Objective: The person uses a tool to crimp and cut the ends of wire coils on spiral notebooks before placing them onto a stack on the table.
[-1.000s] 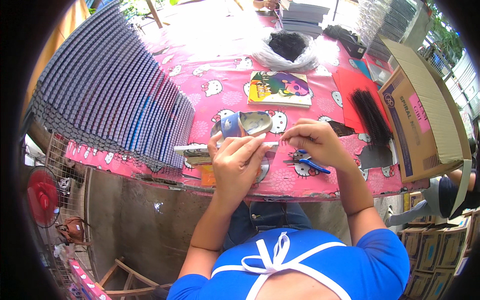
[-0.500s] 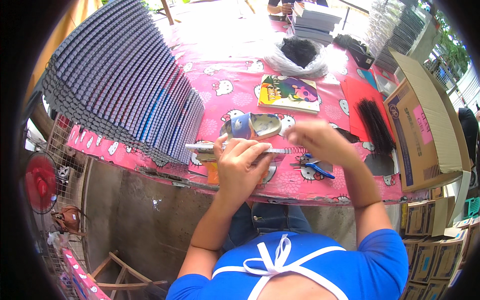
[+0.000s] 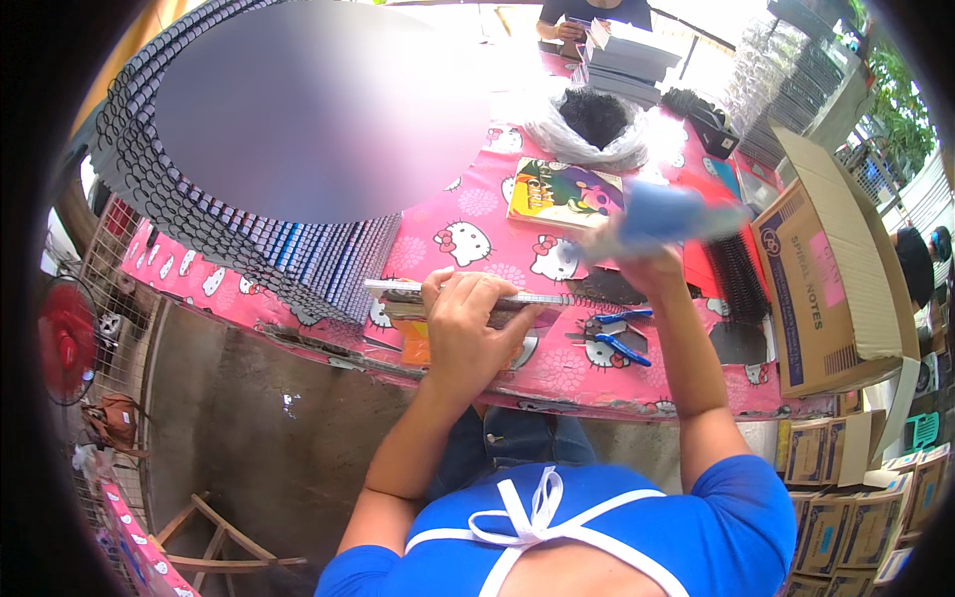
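My left hand (image 3: 466, 323) is closed over a notebook (image 3: 393, 289) standing on its long side near the table's front edge. A thin wire coil (image 3: 595, 302) sticks out to the right from the notebook's upper edge. Raised over the right part of the table, my right hand (image 3: 649, 267) grips a blue slide slipper (image 3: 662, 219), smeared by motion. Blue-handled pliers (image 3: 625, 348) lie just right of the notebook, below the coil.
A tall stack of spiral-bound notebooks (image 3: 328, 264) rises at left, partly covered by a blurred oval. Farther back are a colourful book (image 3: 567, 194) and a plastic bag of black coils (image 3: 594, 117). Black coils (image 3: 738, 274) and a cardboard box (image 3: 836, 289) stand right. Another person (image 3: 597, 15) is across the table.
My right hand has taken the slipper off the table and lifted it to the right. My left hand stays on the notebook. The view has shifted slightly.
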The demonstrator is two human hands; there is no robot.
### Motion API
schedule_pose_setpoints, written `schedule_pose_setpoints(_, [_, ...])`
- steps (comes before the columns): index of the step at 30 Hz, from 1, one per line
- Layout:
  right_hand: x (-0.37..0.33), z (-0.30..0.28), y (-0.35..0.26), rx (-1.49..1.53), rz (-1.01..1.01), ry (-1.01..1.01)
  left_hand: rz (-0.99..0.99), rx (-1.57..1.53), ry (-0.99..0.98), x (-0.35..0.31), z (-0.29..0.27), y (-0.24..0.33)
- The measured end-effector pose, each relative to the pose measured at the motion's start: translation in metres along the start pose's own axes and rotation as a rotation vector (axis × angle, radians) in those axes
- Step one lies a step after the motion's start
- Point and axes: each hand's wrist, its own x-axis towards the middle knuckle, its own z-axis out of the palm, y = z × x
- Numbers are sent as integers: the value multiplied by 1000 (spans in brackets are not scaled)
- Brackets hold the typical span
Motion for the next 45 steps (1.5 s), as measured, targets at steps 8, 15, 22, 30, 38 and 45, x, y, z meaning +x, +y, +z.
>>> schedule_pose_setpoints(8, [-9, 8, -29, -434, 140, 55, -49, -100, -34, 1, 0, -3])
schedule_pose_setpoints(15, [12, 29, -6, -181, 256, 97, -230, 423, -97, 4, -40, -9])
schedule_pose_setpoints(22, [39, 45, -6, 86, 140, 30, -137, 130, 43, 1, -35, -38])
schedule_pose_setpoints(30, [58, 65, 1, -445, 161, -26, -204, 84, 168, -6, -46, -50])
schedule_pose_setpoints(38, [81, 87, 11, -563, 281, -28, -502, -348, 153, -14, -51, -58])
schedule_pose_setpoints(45, [99, 93, 18, -749, 286, -67, -558, -878, 372, -30, -42, -75])
